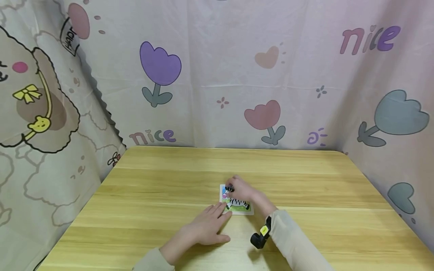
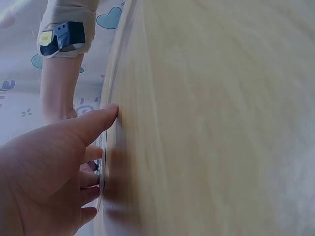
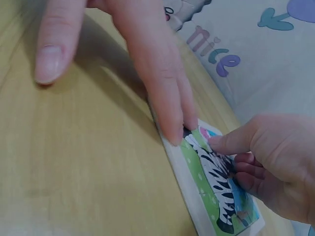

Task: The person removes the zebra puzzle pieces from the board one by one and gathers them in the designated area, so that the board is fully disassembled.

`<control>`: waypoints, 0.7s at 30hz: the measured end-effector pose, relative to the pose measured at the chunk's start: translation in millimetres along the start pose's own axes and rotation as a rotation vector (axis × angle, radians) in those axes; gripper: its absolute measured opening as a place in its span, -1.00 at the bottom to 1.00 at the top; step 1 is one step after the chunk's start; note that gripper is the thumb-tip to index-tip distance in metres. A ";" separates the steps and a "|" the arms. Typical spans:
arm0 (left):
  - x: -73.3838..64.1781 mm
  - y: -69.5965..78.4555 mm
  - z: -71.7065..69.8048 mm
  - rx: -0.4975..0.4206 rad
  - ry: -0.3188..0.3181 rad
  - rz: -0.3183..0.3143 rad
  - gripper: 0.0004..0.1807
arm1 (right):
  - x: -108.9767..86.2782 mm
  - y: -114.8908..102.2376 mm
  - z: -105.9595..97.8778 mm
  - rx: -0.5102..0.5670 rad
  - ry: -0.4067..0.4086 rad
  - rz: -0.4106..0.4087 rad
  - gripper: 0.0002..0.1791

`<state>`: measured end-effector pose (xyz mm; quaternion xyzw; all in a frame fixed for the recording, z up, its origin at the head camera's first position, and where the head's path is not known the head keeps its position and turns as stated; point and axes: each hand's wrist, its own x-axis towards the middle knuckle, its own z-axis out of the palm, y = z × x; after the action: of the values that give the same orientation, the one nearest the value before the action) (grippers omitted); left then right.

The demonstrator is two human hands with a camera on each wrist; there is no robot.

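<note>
Pale yellow wood makes up the table, and on it lies a zebra card, white-bordered and partly covered by both hands. The left hand is spread flat, fingers straight, the tips of some resting on the card's near left corner and hiding it; its thumb stands apart, off the card. The right hand bends its fingers over the card's far part, covering the top edge there and some of the zebra's head. Its thumb touches the picture beside a pink patch, but whether it pinches a loose piece or just presses, I cannot tell.

The right wrist view shows what look like thin seams across the picture, too fine to make out from the head; there the card's end runs off the bottom. The left wrist view catches the card only as a thin edge, the right hand mostly hidden behind the left. A black wrist camera shows below the right sleeve; the left sleeve is cut off by the head view's lower edge.
</note>
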<state>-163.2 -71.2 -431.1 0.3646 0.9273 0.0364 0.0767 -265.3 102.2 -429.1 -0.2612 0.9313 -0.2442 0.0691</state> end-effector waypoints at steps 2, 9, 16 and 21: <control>0.0 0.2 -0.7 0.004 -0.001 0.000 -0.17 | 1.2 0.2 -0.8 0.020 -0.002 0.009 -0.59; -0.1 0.5 -1.2 0.009 -0.002 -0.005 -0.17 | 3.9 1.4 0.4 0.103 0.030 0.013 -0.63; 0.4 0.7 -0.9 0.024 -0.005 -0.005 -0.17 | 3.2 7.4 8.4 0.273 0.135 0.007 -0.86; 0.1 1.2 -0.5 0.016 -0.008 -0.009 -0.18 | 1.1 7.7 11.4 0.340 0.210 -0.005 -0.91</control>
<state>-162.5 -70.2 -430.4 0.3614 0.9288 0.0271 0.0776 -266.8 102.6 -442.9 -0.2209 0.8781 -0.4242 0.0143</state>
